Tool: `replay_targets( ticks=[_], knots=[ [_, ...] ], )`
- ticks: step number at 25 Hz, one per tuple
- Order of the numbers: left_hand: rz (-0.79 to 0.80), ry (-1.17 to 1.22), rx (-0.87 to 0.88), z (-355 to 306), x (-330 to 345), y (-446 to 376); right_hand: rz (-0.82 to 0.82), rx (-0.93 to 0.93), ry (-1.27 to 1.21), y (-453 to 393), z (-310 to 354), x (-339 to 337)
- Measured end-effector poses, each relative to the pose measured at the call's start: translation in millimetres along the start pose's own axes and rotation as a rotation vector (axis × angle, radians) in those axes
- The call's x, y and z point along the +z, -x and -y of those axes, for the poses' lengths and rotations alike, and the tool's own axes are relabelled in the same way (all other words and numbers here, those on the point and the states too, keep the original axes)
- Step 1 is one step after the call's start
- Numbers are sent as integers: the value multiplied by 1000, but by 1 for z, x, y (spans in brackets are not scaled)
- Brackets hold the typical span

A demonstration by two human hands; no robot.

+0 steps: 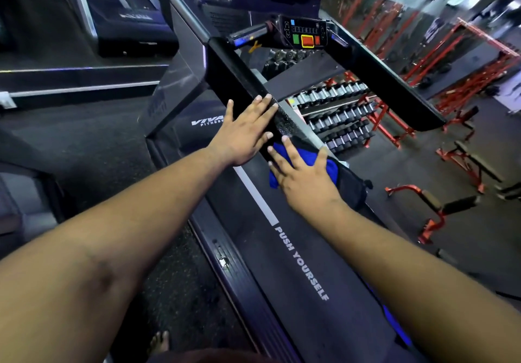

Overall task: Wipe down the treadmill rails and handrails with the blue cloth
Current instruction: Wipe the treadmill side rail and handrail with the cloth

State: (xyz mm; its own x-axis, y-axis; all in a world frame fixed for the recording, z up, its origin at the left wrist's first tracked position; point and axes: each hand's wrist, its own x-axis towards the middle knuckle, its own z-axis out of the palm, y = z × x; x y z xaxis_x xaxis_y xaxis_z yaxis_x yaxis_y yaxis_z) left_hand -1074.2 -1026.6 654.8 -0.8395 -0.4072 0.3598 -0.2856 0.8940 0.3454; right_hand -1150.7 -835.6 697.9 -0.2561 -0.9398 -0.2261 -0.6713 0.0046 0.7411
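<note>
A black left handrail (236,72) of the treadmill runs from the console down toward me. My left hand (245,134) lies flat on it, fingers straight and spread. Just below it, my right hand (304,176) presses the blue cloth (284,154) flat onto the end of the same handrail, fingers spread over the cloth. The right handrail (389,81) is untouched. The treadmill belt (296,250) with white lettering and the ribbed left side rail (239,272) lie under my arms.
The console (306,34) with green and red buttons sits at the far end between the handrails. Dumbbell racks (338,114) and red benches (451,176) stand to the right. Another treadmill (121,10) stands at the left. My bare foot (159,343) is on the floor.
</note>
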Motion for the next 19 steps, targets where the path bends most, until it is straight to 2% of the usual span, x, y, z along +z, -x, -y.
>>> replay_targets(
  ticks=[6, 11, 13, 17, 19],
  knots=[
    [48, -48, 22, 15, -6, -4, -178, 317, -429, 47, -20, 19],
    [23, 64, -37, 16, -13, -19, -50, 343, -638, -51, -33, -17],
    [42, 49, -46, 19, -15, -25, -78, 326, -655, -56, -38, -19],
    [48, 44, -19, 25, -13, -29, -150, 448, -415, 24, -17, 6],
    [43, 59, -29, 23, -8, -28, -138, 448, -403, 36, -14, 17]
  ],
)
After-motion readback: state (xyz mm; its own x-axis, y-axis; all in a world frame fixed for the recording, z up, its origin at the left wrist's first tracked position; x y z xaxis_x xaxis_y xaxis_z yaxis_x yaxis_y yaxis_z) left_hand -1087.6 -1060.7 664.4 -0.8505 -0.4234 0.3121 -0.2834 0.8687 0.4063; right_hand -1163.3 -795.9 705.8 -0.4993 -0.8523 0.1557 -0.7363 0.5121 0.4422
